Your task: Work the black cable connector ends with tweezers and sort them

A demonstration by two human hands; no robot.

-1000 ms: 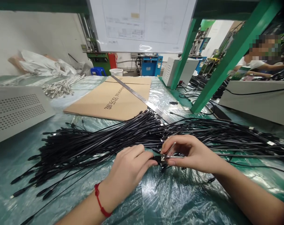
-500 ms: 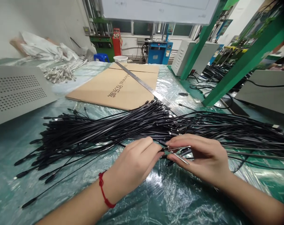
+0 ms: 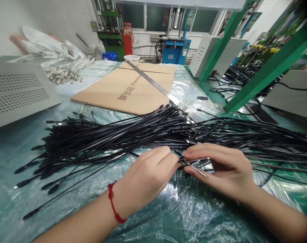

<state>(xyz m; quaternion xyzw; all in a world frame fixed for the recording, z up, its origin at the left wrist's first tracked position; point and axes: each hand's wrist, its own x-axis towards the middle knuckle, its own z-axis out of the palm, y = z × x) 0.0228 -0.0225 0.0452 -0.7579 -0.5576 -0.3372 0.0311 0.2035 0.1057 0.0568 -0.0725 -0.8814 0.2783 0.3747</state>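
A big pile of thin black cables with moulded plugs lies across a table covered in clear plastic film. My left hand, with a red string at the wrist, pinches one cable's end at the pile's near edge. My right hand meets it from the right, its fingers closed on thin metal tweezers whose tips touch that cable end. Both hands sit close together, fingertips almost touching.
A flat cardboard sheet with a long steel ruler across it lies behind the pile. A grey perforated metal box stands at the left, metal parts behind it. Green frame posts and more cables are at the right.
The view has tilted down and forward. My right hand turned the tweezers from upright to lying flat at the cable end. My left hand keeps its pinch and barely shifts.
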